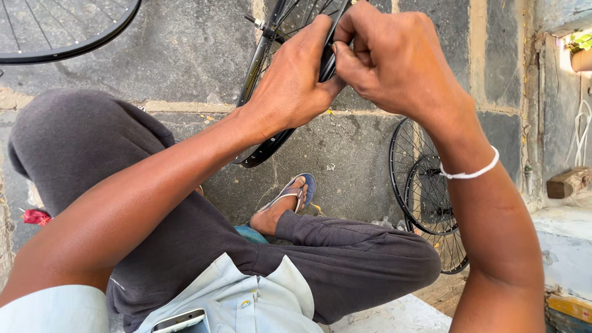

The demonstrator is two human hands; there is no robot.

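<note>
A black bicycle wheel rim (262,117) is being held up near the top middle of the view, right in front of the seated person, tilted so its spokes fan off past the top edge. The left hand (296,80) is wrapped around the rim's edge, fingers curled shut over it. The right hand (388,61) is closed too, with thumb and fingertips pinched on the same bit of rim just beside the left hand, so both hands are touching each other there. What exactly is pinched between the right fingertips can't be made out; it's hidden by the knuckles.

A white band (472,172) is worn on the right wrist. Below the hands, legs in dark grey trousers (92,154) are seen folded, and a foot in a blue flip-flop (290,200) is planted on the stone floor (185,55), under the lower end of the held rim.

Two more spoked wheels (428,197) are leaned together to the right, near the right forearm. Another wheel (61,34) is partly cut off in the top left corner, well apart from the hands. A phone (182,320) is tucked in the pale shirt pocket at the bottom edge. A small wooden block (567,183) is sat by the wall on the far right.
</note>
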